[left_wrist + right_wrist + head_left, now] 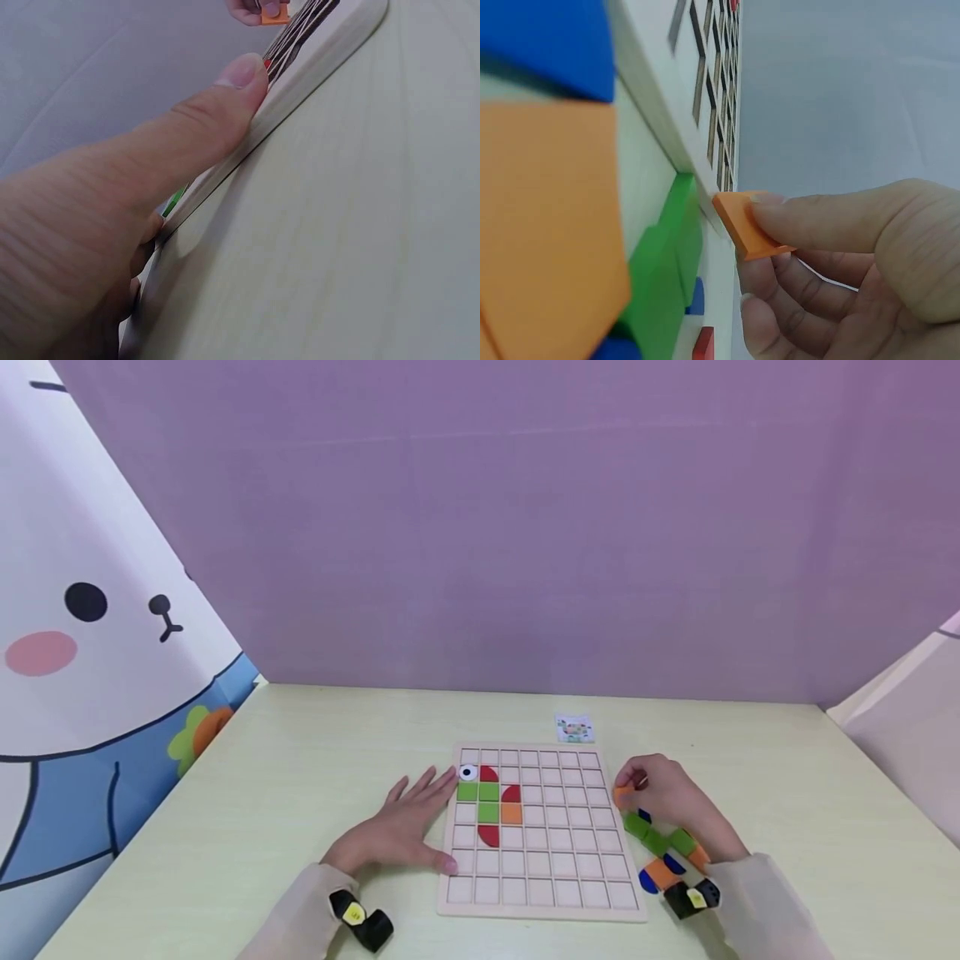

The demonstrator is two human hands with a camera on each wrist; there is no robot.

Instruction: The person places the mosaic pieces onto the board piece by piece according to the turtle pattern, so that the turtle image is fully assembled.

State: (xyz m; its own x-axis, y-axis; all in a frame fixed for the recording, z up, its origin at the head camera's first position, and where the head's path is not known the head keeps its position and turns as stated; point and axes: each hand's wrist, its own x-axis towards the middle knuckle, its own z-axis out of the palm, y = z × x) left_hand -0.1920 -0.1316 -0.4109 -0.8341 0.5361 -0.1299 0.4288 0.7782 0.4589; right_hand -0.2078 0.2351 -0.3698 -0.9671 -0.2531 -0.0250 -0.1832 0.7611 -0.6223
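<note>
A pale wooden grid board lies on the table. On its left side are a round eye tile, green squares, red rounded pieces and an orange square. My left hand rests at the board's left edge with fingers spread; in the left wrist view its thumb touches the rim. Just off the board's right edge, my right hand pinches an orange square tile between thumb and fingers. The right wrist view shows that tile held above the table.
Beside the board, under the right wrist, loose green, orange and blue tiles lie in a heap. A small picture card lies behind the board. A purple partition closes off the table's back.
</note>
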